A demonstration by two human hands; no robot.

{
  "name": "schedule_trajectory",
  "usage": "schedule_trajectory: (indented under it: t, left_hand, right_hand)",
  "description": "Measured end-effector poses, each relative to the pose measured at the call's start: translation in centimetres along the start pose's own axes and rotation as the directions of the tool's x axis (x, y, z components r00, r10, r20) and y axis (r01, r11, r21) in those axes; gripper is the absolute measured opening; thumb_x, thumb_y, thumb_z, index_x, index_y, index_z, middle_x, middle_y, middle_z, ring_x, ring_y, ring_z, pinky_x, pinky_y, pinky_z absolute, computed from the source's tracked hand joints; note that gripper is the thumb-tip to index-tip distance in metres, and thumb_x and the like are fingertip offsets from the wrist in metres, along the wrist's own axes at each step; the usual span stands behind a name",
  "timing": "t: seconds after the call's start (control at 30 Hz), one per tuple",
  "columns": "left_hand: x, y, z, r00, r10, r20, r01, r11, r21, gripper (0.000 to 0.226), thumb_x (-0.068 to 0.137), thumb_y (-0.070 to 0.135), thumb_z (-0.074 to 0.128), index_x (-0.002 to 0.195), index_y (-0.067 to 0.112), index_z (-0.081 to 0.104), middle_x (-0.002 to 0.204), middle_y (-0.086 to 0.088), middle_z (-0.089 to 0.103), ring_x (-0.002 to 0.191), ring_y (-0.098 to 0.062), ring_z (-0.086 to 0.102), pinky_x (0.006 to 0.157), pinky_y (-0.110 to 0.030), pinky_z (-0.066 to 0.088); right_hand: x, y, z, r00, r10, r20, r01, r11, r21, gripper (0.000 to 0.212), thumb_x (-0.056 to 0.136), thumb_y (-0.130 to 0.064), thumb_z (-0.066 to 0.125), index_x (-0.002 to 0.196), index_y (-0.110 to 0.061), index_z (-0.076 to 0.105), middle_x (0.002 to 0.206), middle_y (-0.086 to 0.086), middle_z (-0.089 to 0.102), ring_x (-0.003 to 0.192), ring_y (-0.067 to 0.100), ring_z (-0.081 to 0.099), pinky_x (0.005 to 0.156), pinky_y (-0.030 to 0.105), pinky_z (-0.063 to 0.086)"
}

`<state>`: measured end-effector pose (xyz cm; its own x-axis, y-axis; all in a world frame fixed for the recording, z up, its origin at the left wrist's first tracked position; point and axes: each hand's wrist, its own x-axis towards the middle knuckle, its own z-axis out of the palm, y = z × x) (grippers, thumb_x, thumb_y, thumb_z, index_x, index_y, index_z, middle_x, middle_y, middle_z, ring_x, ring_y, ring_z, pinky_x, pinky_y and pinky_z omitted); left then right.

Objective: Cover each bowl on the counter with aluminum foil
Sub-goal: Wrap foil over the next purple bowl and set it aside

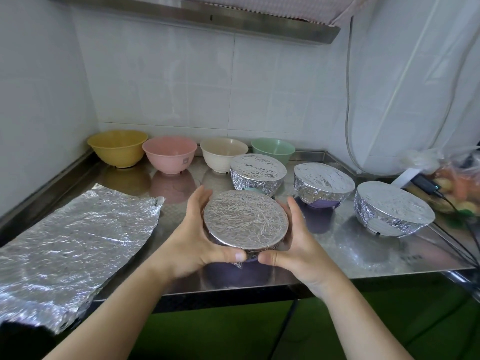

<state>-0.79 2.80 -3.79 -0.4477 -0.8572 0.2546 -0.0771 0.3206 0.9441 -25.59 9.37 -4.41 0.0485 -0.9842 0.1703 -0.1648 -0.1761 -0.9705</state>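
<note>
A foil-covered purple bowl (pixel 245 220) is at the front middle of the steel counter (pixel 363 253). My left hand (pixel 197 229) and my right hand (pixel 293 242) grip its sides, thumbs meeting at the near rim. Behind it stand three more foil-covered bowls: one (pixel 257 172), one (pixel 323 185) and one (pixel 392 209) at the right. Along the back wall sit uncovered bowls: yellow (pixel 117 148), pink (pixel 170 153), cream (pixel 223 154) and green (pixel 272 148). A loose sheet of aluminum foil (pixel 75 240) lies flat at the left.
Black cables (pixel 457 229) and a charger trail over the counter's right edge, beside a plastic bag of food (pixel 452 183). A range hood (pixel 207 19) hangs overhead. Tiled walls close the left and back sides.
</note>
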Motion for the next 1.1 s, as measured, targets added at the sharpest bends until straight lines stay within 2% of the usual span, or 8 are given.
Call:
schedule_trajectory:
  t: [0.13,0.23,0.37,0.63,0.83,0.9,1.0,1.1]
  left_hand:
    - [1.0,0.6,-0.5,0.997,0.015,0.082,-0.02,0.998,0.067,0.17,0.037,0.043,0.107,0.162,0.042,-0.008,0.162,0.025,0.026,0.145,0.013,0.032,0.114,-0.01,0.03]
    - [0.9,0.6,-0.1,0.994,0.042,0.102,-0.05,0.996,0.077,0.167,0.039,0.034,0.106,0.163,0.04,-0.006,0.145,0.042,0.04,0.138,0.017,0.04,0.107,-0.003,0.033]
    - [0.5,0.8,0.8,0.997,0.077,0.025,-0.078,0.995,0.061,0.16,0.038,0.028,0.101,0.164,0.033,0.002,0.122,0.061,0.043,0.129,0.027,0.041,0.099,0.003,0.033]
    - [0.4,0.4,0.9,0.998,0.059,-0.01,-0.058,0.993,0.103,0.164,0.03,0.051,0.106,0.163,0.045,0.01,0.139,0.042,0.049,0.139,0.007,0.046,0.117,-0.026,0.035]
    - [0.1,0.8,0.5,0.998,0.013,0.059,-0.017,0.998,0.063,0.16,0.04,0.04,0.107,0.162,0.04,0.003,0.131,0.056,0.044,0.133,0.021,0.042,0.112,-0.012,0.036]
    - [1.1,0.3,-0.1,0.996,-0.019,0.085,0.018,1.0,0.01,0.146,0.048,0.054,0.1,0.161,0.043,0.008,0.15,0.039,0.042,0.141,0.012,0.04,0.116,-0.022,0.035]
    - [2.8,0.1,-0.7,0.963,-0.219,-0.154,0.181,0.956,-0.231,0.115,0.053,0.092,0.074,0.15,0.039,0.043,0.156,0.017,0.049,0.137,-0.003,0.051,0.118,-0.037,0.038]
    - [3.3,1.1,0.2,0.936,-0.183,-0.302,0.101,0.958,-0.267,0.069,0.081,0.073,0.068,0.14,0.039,0.061,0.14,0.018,0.064,0.134,-0.003,0.056,0.119,-0.04,0.038]
  right_hand:
    - [0.4,-1.1,0.1,0.999,-0.023,0.041,0.026,0.998,-0.066,0.16,0.048,-0.054,0.104,0.168,-0.037,-0.001,0.156,-0.033,0.041,0.148,-0.004,0.04,0.128,0.043,0.032]
    - [0.6,-1.2,0.2,0.998,-0.031,0.058,0.037,0.995,-0.092,0.16,0.05,-0.062,0.101,0.167,-0.038,-0.005,0.158,-0.035,0.037,0.151,-0.004,0.035,0.13,0.048,0.027]
    - [0.8,-1.0,0.5,0.997,-0.045,0.062,0.054,0.988,-0.143,0.162,0.052,-0.064,0.099,0.166,-0.039,-0.013,0.164,-0.026,0.035,0.152,-0.002,0.033,0.13,0.048,0.024]
    - [0.8,-0.7,0.7,1.0,-0.023,0.021,0.026,0.985,-0.172,0.163,0.046,-0.07,0.099,0.165,-0.048,-0.01,0.162,-0.028,0.039,0.15,-0.006,0.035,0.129,0.046,0.027]
    - [0.8,-0.5,0.3,0.997,-0.042,0.068,0.049,0.993,-0.111,0.157,0.054,-0.065,0.098,0.165,-0.046,-0.011,0.165,-0.024,0.037,0.153,-0.001,0.034,0.129,0.047,0.026]
    - [0.7,-0.8,0.1,0.996,-0.02,0.093,0.019,1.0,0.008,0.142,0.062,-0.071,0.091,0.165,-0.048,-0.003,0.168,-0.023,0.031,0.154,-0.002,0.031,0.13,0.046,0.022]
    - [1.2,-1.5,0.2,0.998,0.054,-0.034,-0.048,0.985,0.166,0.098,0.074,-0.08,0.075,0.157,-0.052,0.031,0.158,-0.033,0.041,0.146,-0.011,0.037,0.128,0.039,0.025]
    - [3.5,-2.3,0.7,0.959,0.031,-0.283,-0.014,0.998,0.063,0.03,0.095,-0.063,0.063,0.124,-0.057,0.06,0.128,-0.044,0.06,0.135,-0.014,0.047,0.119,0.029,0.033]
